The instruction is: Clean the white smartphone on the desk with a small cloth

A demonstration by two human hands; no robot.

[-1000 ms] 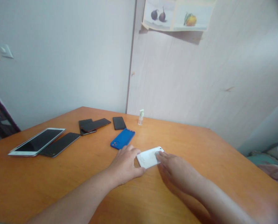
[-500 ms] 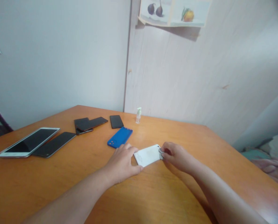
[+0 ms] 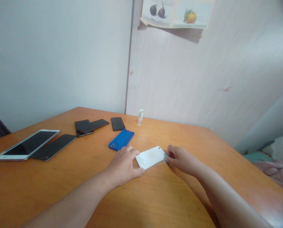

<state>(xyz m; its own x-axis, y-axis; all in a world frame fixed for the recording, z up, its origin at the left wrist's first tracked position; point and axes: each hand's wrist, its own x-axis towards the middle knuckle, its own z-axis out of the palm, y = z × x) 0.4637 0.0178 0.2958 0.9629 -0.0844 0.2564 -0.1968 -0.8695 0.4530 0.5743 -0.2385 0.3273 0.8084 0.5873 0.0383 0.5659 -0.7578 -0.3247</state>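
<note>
Thumb and fingers of the left hand (image 3: pixel 123 165) are curving apart in a C and gripping the white smartphone (image 3: pixel 151 157) by its near-left end. Fingers of the right hand (image 3: pixel 179 159) are pinching a small pale-grey scrap (image 3: pixel 165 157), too small to identify, at the phone's opposite end. The phone is lying back up, in the gap between the two hands, left fingertips at its nine o'clock, right ones at three.

From the phone, a blue phone case (image 3: pixel 121 139) is lying at ten o'clock, just beyond the left fingers. A clear pump bottle (image 3: pixel 140 119) is standing between eleven and twelve, its contents too small to make out. A black phone (image 3: pixel 118 123) is lying between ten and eleven; two overlapping dark phones (image 3: pixel 95 125) are resting near ten. Just past nine, a long black phone (image 3: pixel 57 146) is lying beside a white-framed tablet (image 3: pixel 30 143). All are resting on the orange-brown table (image 3: pixel 143 202).
</note>
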